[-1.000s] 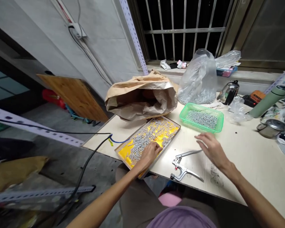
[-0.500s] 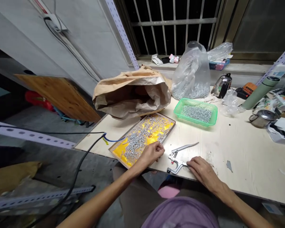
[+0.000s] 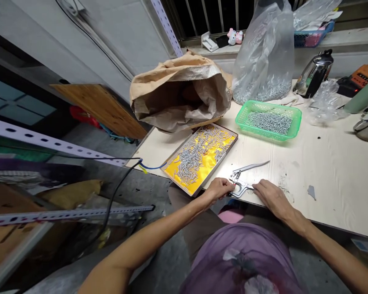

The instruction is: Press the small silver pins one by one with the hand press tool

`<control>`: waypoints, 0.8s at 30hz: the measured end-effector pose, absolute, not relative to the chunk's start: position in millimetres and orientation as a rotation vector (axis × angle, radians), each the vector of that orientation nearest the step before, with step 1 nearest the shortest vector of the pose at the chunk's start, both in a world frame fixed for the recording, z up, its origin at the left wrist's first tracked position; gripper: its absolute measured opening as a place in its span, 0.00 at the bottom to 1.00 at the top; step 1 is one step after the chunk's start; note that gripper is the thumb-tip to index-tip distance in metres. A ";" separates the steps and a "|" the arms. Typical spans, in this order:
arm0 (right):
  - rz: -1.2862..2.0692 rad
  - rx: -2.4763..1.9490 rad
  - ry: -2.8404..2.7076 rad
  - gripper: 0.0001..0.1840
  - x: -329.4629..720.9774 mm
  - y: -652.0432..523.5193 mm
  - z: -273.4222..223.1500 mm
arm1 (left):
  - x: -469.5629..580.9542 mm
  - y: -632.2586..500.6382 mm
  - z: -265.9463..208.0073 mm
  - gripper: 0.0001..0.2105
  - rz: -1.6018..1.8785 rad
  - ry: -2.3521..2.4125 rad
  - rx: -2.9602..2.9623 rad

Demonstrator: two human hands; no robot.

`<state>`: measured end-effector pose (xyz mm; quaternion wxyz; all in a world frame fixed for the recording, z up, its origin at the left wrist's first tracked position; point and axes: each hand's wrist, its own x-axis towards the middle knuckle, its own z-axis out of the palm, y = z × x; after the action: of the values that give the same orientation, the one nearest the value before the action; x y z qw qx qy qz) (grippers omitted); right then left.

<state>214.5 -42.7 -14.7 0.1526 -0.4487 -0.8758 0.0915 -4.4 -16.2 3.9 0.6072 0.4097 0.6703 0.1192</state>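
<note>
The metal hand pliers (image 3: 243,179) lie on the pale surface (image 3: 325,163) at lower centre of the frame, handles splayed toward the right. The right hand (image 3: 271,196), which a second ago hovered open above the surface, has come down onto the lower handle, its fingers curled over it. The left hand (image 3: 219,188) has left the yellow tray of small metal pins (image 3: 200,157) and now sits at the tool's head, fingers pinched together, seemingly on a pin too small to make out. So the tool now has both hands on it. Further up sit the green basket (image 3: 268,121), brown paper sack (image 3: 180,94) and clear plastic bag (image 3: 263,57).
</note>
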 end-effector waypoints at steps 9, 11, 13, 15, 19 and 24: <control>0.194 -1.254 -2.483 0.12 212.5 -46.0 -16.1 | -3.4 -13.0 8.6 0.05 0.145 1.618 1.018; 0.193 -1.265 -2.486 0.12 212.1 -46.4 -16.2 | -2.6 -10.2 12.9 0.05 0.077 1.613 1.058; 0.189 -1.270 -2.490 0.11 211.9 -46.5 -16.2 | -1.8 -6.9 17.7 0.05 0.023 1.599 1.119; 0.190 -1.266 -2.492 0.11 211.9 -46.7 -16.1 | -1.7 -3.8 21.3 0.06 -0.017 1.593 1.179; 0.213 -1.267 -2.486 0.11 211.7 -47.5 -17.0 | -3.3 -3.2 18.7 0.07 -0.021 1.578 1.143; 0.210 -1.262 -2.456 0.11 210.6 -49.0 -21.9 | -5.2 -16.7 3.8 0.06 0.135 1.625 1.002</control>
<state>210.6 -49.0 -21.9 0.1850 -0.4479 -0.8716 0.0745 -5.2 -16.7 3.8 0.5758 0.4281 0.6941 0.0577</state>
